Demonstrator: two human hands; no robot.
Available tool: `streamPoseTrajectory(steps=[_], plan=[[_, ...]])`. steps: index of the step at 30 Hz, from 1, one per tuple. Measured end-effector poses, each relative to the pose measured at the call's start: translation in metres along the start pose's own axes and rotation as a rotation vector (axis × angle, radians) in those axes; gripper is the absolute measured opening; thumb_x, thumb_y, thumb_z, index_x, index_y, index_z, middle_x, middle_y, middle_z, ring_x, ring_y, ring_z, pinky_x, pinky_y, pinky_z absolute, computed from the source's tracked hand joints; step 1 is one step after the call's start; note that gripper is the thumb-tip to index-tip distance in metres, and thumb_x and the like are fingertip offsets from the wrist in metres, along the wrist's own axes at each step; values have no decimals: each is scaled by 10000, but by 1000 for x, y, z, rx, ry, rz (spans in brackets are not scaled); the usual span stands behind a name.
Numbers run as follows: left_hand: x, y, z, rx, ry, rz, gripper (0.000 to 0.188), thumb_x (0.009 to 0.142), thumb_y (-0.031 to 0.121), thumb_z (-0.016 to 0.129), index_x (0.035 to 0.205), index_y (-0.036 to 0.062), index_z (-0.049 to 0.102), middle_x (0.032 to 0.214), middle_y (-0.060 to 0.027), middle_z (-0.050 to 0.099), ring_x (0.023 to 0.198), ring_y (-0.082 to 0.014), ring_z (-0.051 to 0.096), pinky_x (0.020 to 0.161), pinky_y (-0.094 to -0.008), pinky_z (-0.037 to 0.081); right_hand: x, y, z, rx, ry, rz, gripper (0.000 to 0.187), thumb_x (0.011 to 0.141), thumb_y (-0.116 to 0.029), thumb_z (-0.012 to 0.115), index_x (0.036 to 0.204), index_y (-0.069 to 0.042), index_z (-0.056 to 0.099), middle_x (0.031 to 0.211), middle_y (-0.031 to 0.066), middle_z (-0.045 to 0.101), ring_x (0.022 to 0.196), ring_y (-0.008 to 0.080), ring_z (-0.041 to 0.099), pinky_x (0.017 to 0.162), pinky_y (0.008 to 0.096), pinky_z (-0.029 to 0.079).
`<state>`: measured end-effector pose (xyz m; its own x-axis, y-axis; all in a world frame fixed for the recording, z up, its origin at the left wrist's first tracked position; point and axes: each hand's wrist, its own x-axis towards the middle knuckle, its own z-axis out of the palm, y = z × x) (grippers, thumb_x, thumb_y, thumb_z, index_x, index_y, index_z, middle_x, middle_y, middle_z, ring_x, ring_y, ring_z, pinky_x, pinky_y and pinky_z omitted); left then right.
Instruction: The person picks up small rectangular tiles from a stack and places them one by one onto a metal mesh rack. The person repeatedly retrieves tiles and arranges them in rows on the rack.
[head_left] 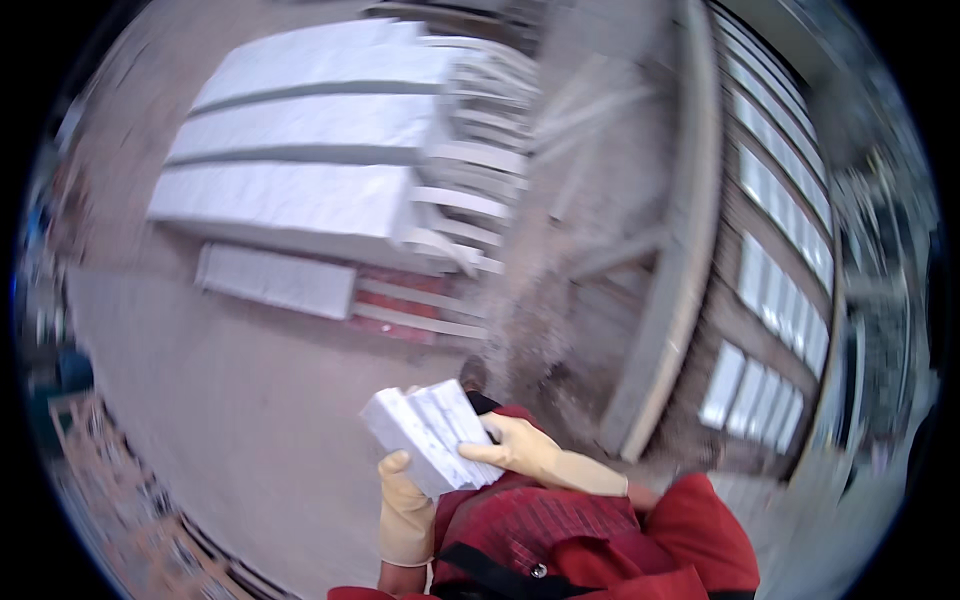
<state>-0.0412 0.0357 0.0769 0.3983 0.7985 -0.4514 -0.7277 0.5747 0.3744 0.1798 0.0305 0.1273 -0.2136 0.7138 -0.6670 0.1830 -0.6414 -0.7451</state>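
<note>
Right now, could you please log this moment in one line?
left hand: holding white slabs; right hand: holding same slabs; ahead: white stack

The left grip (406, 505), in a pale yellow glove, rises nearly upright from the lower edge, thumb (396, 462) raised and most of its fingers hidden. The right grip (525, 447), gloved alike, reaches leftward across the front of the torso (540, 520), its digits bent and pointing left. Both are closed in a hold, near each other. Bare skin shows below the left cuff and between the right cuff and red sleeve (705, 530); the right elbow is bent.
</note>
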Motion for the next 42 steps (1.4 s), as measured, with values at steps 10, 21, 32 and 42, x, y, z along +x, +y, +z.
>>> streamPoseTrajectory(steps=[10,21,32,42], plan=[[-122,-164,-21,130,-123,88,1162,764,609,718,1686,59,272,1624,-243,420,1443,-442,492,1166,-575,456,-175,114,-15,-39,43,-134,686,913,-566,797,1327,-25,718,1220,189,757,1166,273,716,996,383,526],[-244,-275,-34,178,-154,169,1036,924,649,595,1693,35,270,1671,-209,406,1502,-398,434,1249,-553,349,-302,206,2,-52,90,-88,672,934,-595,768,1306,-36,742,1222,153,773,1158,238,717,999,359,534],[-212,-349,82,150,-267,-152,1062,838,568,719,1700,113,298,1636,-176,468,1473,-374,498,1225,-549,397,-379,260,-65,316,418,-68,504,1002,-490,756,1230,-41,770,1116,53,787,1047,128,696,942,318,537],[-158,-479,179,111,-334,-437,1030,833,468,793,1671,74,343,1606,-190,508,1470,-396,502,1242,-567,388,-433,353,-178,346,790,-224,446,1076,-442,694,1140,-6,762,1034,31,769,974,108,672,886,306,542]])
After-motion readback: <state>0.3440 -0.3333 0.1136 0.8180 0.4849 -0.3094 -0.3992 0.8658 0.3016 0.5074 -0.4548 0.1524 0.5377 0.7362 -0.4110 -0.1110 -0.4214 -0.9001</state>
